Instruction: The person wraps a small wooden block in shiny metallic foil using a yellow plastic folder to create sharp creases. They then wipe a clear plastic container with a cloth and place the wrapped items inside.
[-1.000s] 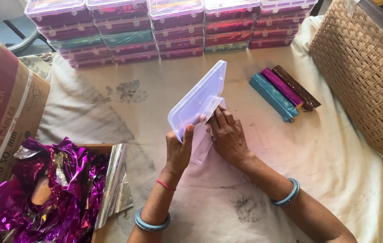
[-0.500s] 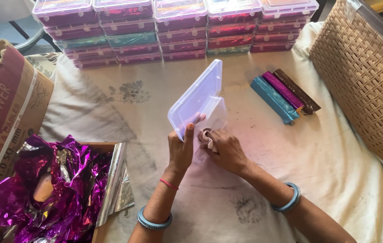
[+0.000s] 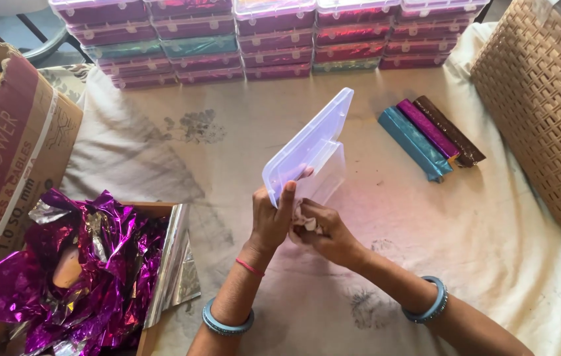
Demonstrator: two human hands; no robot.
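Observation:
A clear plastic box (image 3: 310, 148) with its hinged lid raised stands tilted over the cloth-covered surface. My left hand (image 3: 272, 221) grips its near edge, thumb up along the lid. Pressed against the box's near corner, my right hand (image 3: 323, 231) has its fingers curled round something small and pale that I cannot make out. Both wrists wear blue bangles.
Stacked clear boxes (image 3: 274, 33) with coloured contents line the far edge. Three foil-wrapped bars (image 3: 429, 135), teal, magenta and brown, lie to the right. A woven basket (image 3: 544, 105) stands far right. A box of crumpled magenta foil (image 3: 82, 264) and a cardboard carton (image 3: 10, 151) sit left.
The box has tipped more upright and its lid has opened further. My right hand slid down from the box's side to its near corner and curled shut.

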